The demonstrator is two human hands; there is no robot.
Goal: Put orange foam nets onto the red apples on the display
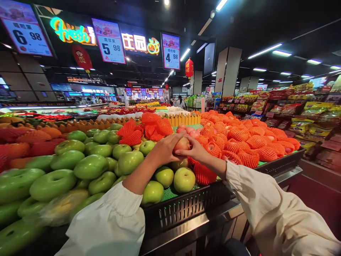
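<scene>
Both of my hands close around one reddish apple above the front of the fruit display. My left hand wraps its left side, and my right hand grips it from the right, fingertips meeting near its lower edge. Just below lie several green apples, partly covered by my left forearm. To the right, apples in orange-red foam nets are heaped up. Loose foam nets sit behind my left hand, and a few bare red apples show behind my right.
A black slotted crate wall and a metal shelf edge run along the front. Behind the fruit stands a low yellow picket fence. Price screens hang overhead. Packaged goods fill shelves at right. A person is far back.
</scene>
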